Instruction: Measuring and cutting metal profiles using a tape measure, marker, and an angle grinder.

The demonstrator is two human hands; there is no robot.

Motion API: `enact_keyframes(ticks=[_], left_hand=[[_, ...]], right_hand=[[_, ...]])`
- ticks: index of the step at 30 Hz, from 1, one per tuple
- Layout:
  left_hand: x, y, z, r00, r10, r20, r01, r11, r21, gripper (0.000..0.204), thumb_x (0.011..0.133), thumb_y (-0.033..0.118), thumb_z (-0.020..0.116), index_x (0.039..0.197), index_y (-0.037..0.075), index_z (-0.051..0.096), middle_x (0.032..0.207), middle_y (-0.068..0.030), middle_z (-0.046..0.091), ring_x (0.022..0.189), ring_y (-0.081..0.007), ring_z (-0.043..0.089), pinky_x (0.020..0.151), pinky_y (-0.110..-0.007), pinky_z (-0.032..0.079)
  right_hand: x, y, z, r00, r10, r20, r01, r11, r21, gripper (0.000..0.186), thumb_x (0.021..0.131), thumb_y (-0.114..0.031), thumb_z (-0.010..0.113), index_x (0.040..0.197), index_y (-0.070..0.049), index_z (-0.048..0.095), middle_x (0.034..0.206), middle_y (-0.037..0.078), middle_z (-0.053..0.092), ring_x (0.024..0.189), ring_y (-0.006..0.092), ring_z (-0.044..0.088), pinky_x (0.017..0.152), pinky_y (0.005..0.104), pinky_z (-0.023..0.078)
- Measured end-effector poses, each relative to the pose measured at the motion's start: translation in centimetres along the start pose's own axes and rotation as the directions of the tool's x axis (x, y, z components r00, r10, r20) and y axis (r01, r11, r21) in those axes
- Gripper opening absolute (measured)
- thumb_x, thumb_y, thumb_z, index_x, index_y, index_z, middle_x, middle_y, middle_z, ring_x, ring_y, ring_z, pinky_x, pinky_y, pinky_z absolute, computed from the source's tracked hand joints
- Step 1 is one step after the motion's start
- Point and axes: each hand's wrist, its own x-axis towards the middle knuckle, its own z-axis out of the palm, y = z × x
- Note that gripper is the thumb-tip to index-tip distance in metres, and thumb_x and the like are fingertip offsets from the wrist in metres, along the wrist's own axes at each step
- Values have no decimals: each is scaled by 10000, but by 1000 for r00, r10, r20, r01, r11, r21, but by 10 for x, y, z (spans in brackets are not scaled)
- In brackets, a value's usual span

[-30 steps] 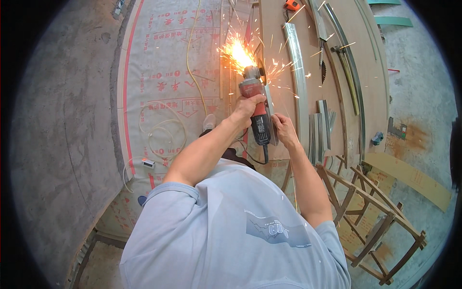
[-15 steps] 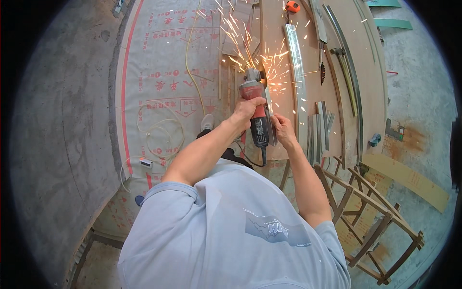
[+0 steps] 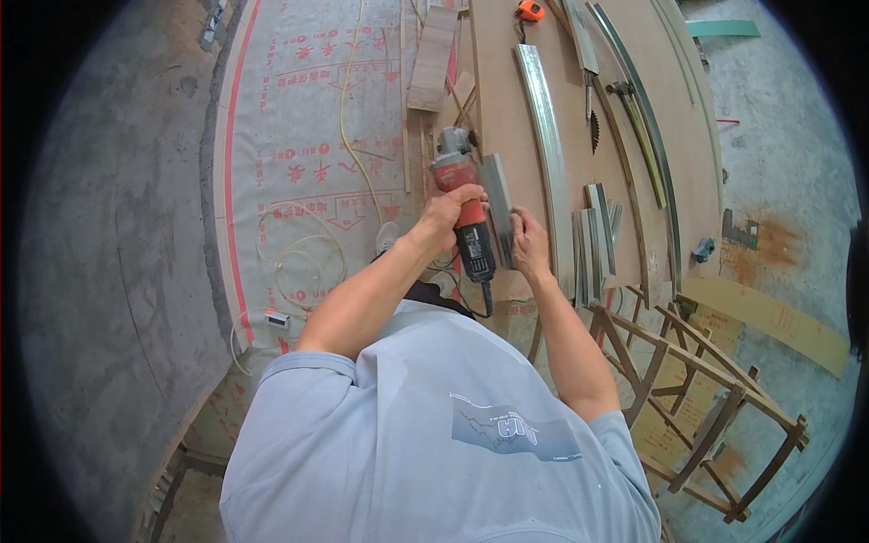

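An angle grinder (image 3: 474, 246), red and black with a grey metal head, is gripped round its body by my left hand (image 3: 443, 215). The grinder's head points away from me, beside the table's left edge. My right hand (image 3: 530, 242) is closed on the near right side of a short grey metal channel (image 3: 498, 204), which lies just right of the grinder. The grinder's disc is seen edge-on near the channel's far end, and no sparks show. A cord runs from the near end of the grinder.
The wooden table (image 3: 588, 181) bears a long metal channel (image 3: 545, 127), several short channel pieces (image 3: 593, 244), a hammer (image 3: 638, 136), a handsaw (image 3: 594, 131) and an orange tape measure (image 3: 529, 11). A wooden sawhorse (image 3: 697, 398) stands at the right. A yellow hose (image 3: 348, 118) lies on the printed floor sheet.
The bright sparks have stopped. My left hand has moved the grinder a little left, opening a gap from the channel, which my right hand still holds.
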Motion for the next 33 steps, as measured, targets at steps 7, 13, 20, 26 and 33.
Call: enact_keyframes(ticks=[7,13,20,26,33], left_hand=[[9,-2,-38,998,-43,38,44,999,-27,298,832,209,786,1045,43,660,1009,-91,721,886,-212,715,765,-383,591],[17,-8,-40,994,-28,101,33,999,-43,445,859,253,765,1204,7,630,1178,-133,680,1043,-231,692,855,-401,599],[33,-10,-45,991,-64,120,64,998,9,473,862,249,761,1219,-16,599,1099,-162,711,1018,-257,704,892,-410,595],[37,-11,-41,981,-114,155,116,993,-2,432,836,253,779,1151,9,612,1071,-176,718,983,-259,714,843,-404,592],[41,-10,-41,983,-117,141,114,993,28,375,831,252,781,1085,19,633,1024,-170,725,960,-261,718,835,-403,592]], right_hand=[[-8,-9,10,949,-275,-154,121,769,-628,559,884,-181,705,1408,-76,542,1200,208,618,1086,406,607,930,467,507],[-21,-16,20,989,-146,20,142,916,-375,722,796,-148,796,1445,-60,493,1172,211,619,1072,381,620,919,438,517],[-21,-42,9,997,32,76,-11,965,-261,375,786,-108,807,1122,-28,661,1027,183,670,952,339,661,861,425,529],[-17,-30,7,996,48,77,-32,981,-193,289,787,-93,799,1042,-34,678,953,167,676,925,313,657,844,412,530],[-17,-30,7,997,39,70,-26,984,-179,282,788,-87,795,1040,-35,678,959,156,676,915,302,656,836,406,532]])
